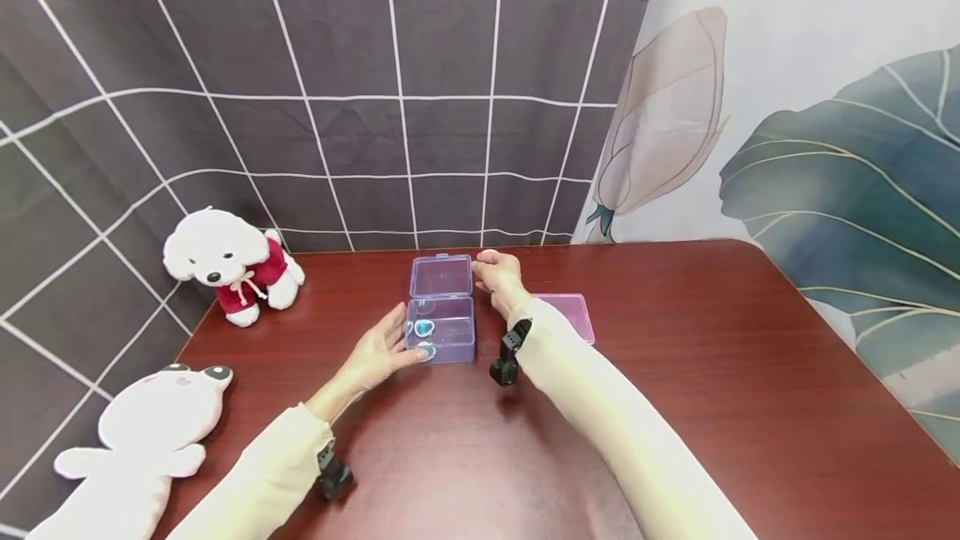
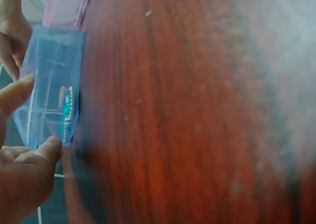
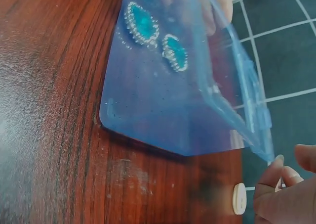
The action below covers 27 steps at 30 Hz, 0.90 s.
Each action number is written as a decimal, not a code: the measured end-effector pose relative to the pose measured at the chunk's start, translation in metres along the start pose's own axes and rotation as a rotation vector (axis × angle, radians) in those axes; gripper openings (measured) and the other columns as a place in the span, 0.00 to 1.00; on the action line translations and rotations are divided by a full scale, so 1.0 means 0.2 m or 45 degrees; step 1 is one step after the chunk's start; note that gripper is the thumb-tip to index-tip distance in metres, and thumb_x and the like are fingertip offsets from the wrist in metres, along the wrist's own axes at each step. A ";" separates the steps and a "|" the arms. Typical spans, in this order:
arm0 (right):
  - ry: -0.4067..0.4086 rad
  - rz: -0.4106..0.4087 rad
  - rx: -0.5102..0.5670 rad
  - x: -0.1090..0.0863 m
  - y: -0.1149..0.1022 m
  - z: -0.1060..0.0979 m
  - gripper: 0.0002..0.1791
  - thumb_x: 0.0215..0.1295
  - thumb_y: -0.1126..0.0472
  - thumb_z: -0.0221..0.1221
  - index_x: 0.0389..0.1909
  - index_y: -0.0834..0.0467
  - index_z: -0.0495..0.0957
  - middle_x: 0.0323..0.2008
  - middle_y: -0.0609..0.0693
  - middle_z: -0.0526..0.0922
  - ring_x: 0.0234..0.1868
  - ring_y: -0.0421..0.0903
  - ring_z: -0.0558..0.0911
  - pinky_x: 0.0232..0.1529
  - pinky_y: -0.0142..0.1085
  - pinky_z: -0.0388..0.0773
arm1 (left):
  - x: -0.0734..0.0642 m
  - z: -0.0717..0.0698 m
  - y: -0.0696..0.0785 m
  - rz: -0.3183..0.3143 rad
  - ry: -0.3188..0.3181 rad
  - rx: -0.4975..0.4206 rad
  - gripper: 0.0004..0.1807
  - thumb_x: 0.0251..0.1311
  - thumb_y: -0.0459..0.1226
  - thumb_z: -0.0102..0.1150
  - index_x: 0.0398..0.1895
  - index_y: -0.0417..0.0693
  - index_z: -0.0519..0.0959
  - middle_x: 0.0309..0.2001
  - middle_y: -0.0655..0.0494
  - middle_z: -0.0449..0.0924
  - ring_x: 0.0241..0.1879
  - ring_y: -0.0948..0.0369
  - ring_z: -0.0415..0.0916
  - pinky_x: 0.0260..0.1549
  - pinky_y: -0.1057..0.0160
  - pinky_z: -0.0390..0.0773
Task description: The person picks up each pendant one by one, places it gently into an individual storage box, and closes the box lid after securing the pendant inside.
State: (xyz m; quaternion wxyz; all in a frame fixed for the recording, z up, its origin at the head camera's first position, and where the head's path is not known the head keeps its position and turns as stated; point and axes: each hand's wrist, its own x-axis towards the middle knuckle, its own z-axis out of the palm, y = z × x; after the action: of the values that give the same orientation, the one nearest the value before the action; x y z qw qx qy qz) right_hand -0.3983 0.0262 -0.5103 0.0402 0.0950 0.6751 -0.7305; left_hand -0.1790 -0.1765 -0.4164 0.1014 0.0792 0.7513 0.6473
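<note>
A clear blue plastic box (image 1: pixel 453 348) stands on the table with its hinged lid (image 1: pixel 442 277) raised at the back. Several blue-green gems with beaded edges lie inside, including one large gem (image 3: pixel 142 23) and a smaller gem (image 3: pixel 175 53). The left hand (image 1: pixel 381 348) grips the box's front left corner, its thumb on the front and its other fingers along the left side. By the lid's right edge is the right hand (image 1: pixel 501 276); in the right wrist view its fingertips (image 3: pixel 274 166) touch the lid's corner, with the thumb apart.
Right of the box lies a pink clear plastic case (image 1: pixel 573 311), partly behind the right forearm. A small pale disc (image 3: pixel 239 199) sits near the right hand. At the left are a white plush dog (image 1: pixel 217 248) and another plush toy (image 1: pixel 153 432). A tiled-pattern curtain (image 1: pixel 442 140) hangs behind the table.
</note>
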 end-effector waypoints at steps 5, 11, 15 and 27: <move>0.143 0.056 -0.207 0.22 0.20 0.05 0.14 0.43 0.64 0.72 0.35 0.52 0.84 0.31 0.47 0.82 0.21 0.44 0.78 0.19 0.36 0.80 | 0.00 0.02 -0.01 0.054 0.021 0.028 0.44 0.53 0.24 0.60 0.70 0.27 0.46 0.70 0.32 0.49 0.69 0.44 0.50 0.65 0.53 0.60; 0.137 0.123 -0.279 -0.53 -0.39 0.08 0.12 0.53 0.74 0.60 0.39 0.61 0.83 0.28 0.52 0.80 0.18 0.40 0.71 0.19 0.29 0.73 | -0.01 0.02 -0.02 0.080 0.025 0.086 0.43 0.55 0.26 0.60 0.70 0.27 0.48 0.69 0.31 0.52 0.68 0.43 0.53 0.64 0.53 0.62; 0.068 0.117 -0.185 -0.72 -0.54 0.07 0.09 0.59 0.74 0.55 0.40 0.66 0.78 0.22 0.48 0.73 0.15 0.36 0.66 0.15 0.23 0.67 | -0.01 0.02 -0.02 0.092 0.022 0.117 0.42 0.55 0.26 0.61 0.69 0.27 0.49 0.68 0.30 0.53 0.67 0.42 0.55 0.63 0.52 0.63; -0.247 0.032 -0.146 -1.04 -0.51 -0.05 0.20 0.66 0.63 0.55 0.53 0.73 0.69 0.23 0.49 0.75 0.18 0.35 0.73 0.17 0.21 0.74 | 0.00 0.01 -0.02 0.040 0.042 0.138 0.41 0.55 0.27 0.61 0.69 0.27 0.51 0.67 0.30 0.55 0.66 0.42 0.58 0.63 0.51 0.64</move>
State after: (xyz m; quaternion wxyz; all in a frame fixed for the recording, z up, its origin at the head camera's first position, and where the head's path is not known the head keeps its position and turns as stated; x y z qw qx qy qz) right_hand -0.2134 0.0300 -0.3720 0.1200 0.0298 0.7074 -0.6959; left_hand -0.1774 -0.1745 -0.4201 0.0743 0.0858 0.7855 0.6084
